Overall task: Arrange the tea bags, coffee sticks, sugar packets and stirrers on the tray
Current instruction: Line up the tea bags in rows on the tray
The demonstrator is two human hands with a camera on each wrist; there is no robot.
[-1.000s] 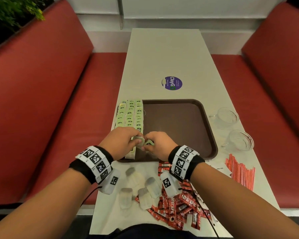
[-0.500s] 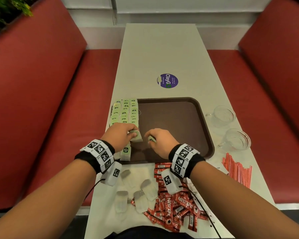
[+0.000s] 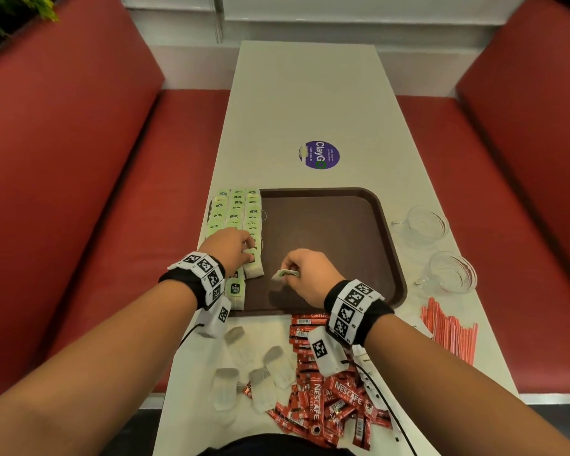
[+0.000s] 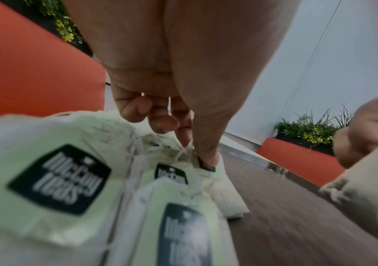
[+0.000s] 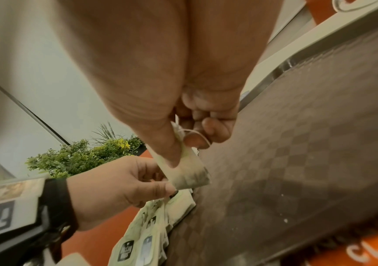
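A brown tray (image 3: 326,241) lies in the middle of the table. Rows of tea bags with green tags (image 3: 236,209) fill its left side. My left hand (image 3: 249,253) pinches the tag of a tea bag (image 3: 254,269) at the near end of the right row; in the left wrist view thumb and forefinger (image 4: 206,156) meet on the tag. My right hand (image 3: 288,273) holds another tea bag (image 3: 282,274) just above the tray floor, pinched between thumb and fingers (image 5: 167,154). The two hands are apart.
Loose tea bags (image 3: 273,363) and a pile of red coffee sticks (image 3: 329,396) lie on the table by its near edge. Red stirrers (image 3: 448,330) and two glass cups (image 3: 425,225) stand right of the tray. A purple sticker (image 3: 320,155) is beyond it.
My hands, close together over one spot a second ago, have parted. The left moved to the tea bag row; the right drew back to the right with a tea bag.
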